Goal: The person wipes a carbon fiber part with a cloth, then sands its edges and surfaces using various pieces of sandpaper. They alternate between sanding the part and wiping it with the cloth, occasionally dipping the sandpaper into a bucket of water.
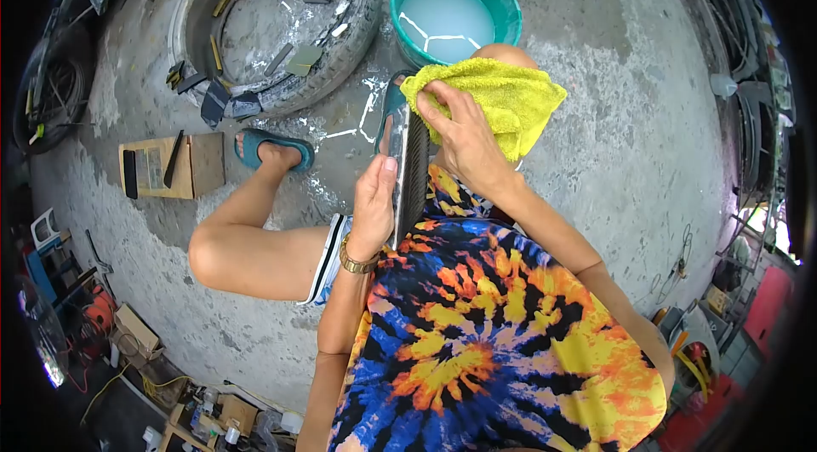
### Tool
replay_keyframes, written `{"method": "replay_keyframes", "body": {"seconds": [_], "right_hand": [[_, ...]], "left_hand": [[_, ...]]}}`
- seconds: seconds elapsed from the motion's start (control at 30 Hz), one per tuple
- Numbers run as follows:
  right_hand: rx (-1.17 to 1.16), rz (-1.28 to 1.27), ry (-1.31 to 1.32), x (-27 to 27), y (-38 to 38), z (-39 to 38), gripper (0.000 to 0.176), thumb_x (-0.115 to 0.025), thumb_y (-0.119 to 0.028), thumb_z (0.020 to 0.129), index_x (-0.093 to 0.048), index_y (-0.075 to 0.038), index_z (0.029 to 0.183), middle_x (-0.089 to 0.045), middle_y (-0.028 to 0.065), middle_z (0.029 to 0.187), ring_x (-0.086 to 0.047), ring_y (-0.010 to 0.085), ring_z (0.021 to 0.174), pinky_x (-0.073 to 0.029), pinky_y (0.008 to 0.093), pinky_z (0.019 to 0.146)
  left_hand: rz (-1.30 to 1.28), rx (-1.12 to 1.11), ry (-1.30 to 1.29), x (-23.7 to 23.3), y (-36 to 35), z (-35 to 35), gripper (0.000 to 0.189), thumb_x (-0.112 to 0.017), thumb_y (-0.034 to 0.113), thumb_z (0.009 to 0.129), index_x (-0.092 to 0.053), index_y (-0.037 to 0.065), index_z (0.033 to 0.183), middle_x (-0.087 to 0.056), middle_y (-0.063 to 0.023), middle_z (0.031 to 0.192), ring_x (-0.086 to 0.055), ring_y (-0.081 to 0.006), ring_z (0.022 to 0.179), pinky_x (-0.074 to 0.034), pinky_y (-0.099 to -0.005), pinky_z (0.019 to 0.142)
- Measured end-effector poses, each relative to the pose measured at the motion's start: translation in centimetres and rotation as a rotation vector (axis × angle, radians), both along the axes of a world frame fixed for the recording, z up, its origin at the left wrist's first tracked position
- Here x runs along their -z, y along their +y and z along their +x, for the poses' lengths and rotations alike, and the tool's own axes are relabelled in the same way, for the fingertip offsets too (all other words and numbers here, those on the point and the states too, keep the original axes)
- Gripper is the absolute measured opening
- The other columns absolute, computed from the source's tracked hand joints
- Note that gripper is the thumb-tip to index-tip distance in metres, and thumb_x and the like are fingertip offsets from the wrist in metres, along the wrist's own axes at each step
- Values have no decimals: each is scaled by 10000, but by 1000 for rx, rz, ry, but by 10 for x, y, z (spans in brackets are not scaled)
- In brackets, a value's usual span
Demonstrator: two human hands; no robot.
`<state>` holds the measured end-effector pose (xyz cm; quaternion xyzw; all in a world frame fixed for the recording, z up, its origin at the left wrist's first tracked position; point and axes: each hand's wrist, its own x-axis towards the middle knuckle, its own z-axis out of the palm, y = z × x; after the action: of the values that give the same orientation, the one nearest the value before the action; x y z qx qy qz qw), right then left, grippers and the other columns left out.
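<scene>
My left hand (372,201), wearing a gold watch, grips the edge of a long dark panel with a carbon-fibre weave (415,167). The panel stands nearly edge-on to me, above my lap, and its exact kind does not show. A bright yellow cloth (519,103) is pinched in my right hand (466,133), near the panel's far end. Part of the cloth drapes over my right knee. Just beyond the knee stands a green tub (515,14) of cloudy water.
A large tyre (340,69) lies on the concrete floor, with dark pads and scraps on its rim. A wooden box (204,164) with black strips stands at the left. Boxes and tools crowd the lower left; more parts line the right wall.
</scene>
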<state>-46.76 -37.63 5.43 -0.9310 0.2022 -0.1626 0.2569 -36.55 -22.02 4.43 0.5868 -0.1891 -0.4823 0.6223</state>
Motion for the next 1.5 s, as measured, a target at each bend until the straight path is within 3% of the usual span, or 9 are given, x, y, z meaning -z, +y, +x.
{"method": "replay_keyframes", "body": {"seconds": [0.2, 0.37, 0.57, 0.77, 0.97, 1.23, 1.37, 1.4, 1.5], "right_hand": [[-47, 146, 24, 21, -39, -2, 435, -480, 63, 831, -547, -36, 1249, -525, 188, 1222, -526, 350, 1123, -425, 385, 967], [-1, 185, 46, 3, -49, -2, 342, -510, 15, 837, -598, -29, 1165, -615, 169, 1114, -583, 336, 1056, -448, 392, 924], [105, 208, -90, -25, -57, -5, 245, -506, 10, 872, -635, -8, 1079, -650, 150, 1025, -628, 294, 945, -469, 346, 843], [35, 405, -69, -19, -32, 11, 254, -498, 33, 876, -629, 6, 1091, -646, 137, 977, -631, 251, 916, -471, 313, 812], [-140, 560, -68, 7, 4, 34, 287, -489, 43, 847, -618, 18, 1102, -621, 166, 993, -619, 315, 941, -472, 339, 839], [-221, 554, -46, 20, 11, 43, 299, -509, 31, 823, -622, 10, 1099, -620, 169, 983, -623, 347, 911, -487, 366, 792], [-206, 602, -4, 24, 7, 41, 292, -510, 29, 823, -623, 14, 1092, -623, 176, 999, -622, 354, 925, -489, 371, 803], [-204, 605, -9, 25, 7, 40, 293, -509, 29, 823, -622, 16, 1092, -624, 178, 1004, -622, 356, 930, -489, 371, 809], [-188, 631, -5, 25, 7, 41, 293, -505, 25, 823, -622, 18, 1092, -624, 182, 1012, -620, 360, 934, -488, 376, 818]], "left_hand": [[-9, 7, 371, -3, 21, 4, 250, -442, 245, 1021, -547, 60, 891, -546, 55, 808, -461, -17, 716, -411, -194, 654], [-81, -215, 345, 9, 40, 33, 217, -468, 226, 1009, -567, 46, 938, -579, 34, 936, -494, -25, 849, -412, -204, 772], [-92, -538, 334, 36, 63, 66, 400, -491, 215, 998, -491, -42, 1305, -542, -44, 1274, -501, -110, 1148, -348, -252, 1016], [-167, -680, 344, 56, 73, 90, 386, -446, 215, 1001, -499, -48, 1279, -546, -108, 1302, -501, -162, 1202, -359, -303, 1048], [-281, -588, 151, 38, 67, 95, 355, -341, 262, 962, -547, 7, 1098, -655, -160, 1039, -638, -196, 898, -508, -309, 816], [-130, -487, -128, 39, 82, 99, 199, -343, 93, 866, -490, 19, 978, -641, -174, 1053, -623, -180, 913, -511, -280, 816], [-18, -411, -38, 18, 83, 97, 100, -451, 89, 914, -473, 58, 1006, -610, -35, 846, -543, -57, 602, -480, -191, 540], [-32, -531, -90, 9, 70, 90, 34, -501, 74, 938, -471, 61, 928, -463, 57, 631, -387, 1, 421, -339, -168, 375], [5, -396, -234, 8, 73, 94, 44, -542, 32, 917, -499, 43, 924, -517, -2, 702, -478, -59, 506, -390, -205, 445]]}}
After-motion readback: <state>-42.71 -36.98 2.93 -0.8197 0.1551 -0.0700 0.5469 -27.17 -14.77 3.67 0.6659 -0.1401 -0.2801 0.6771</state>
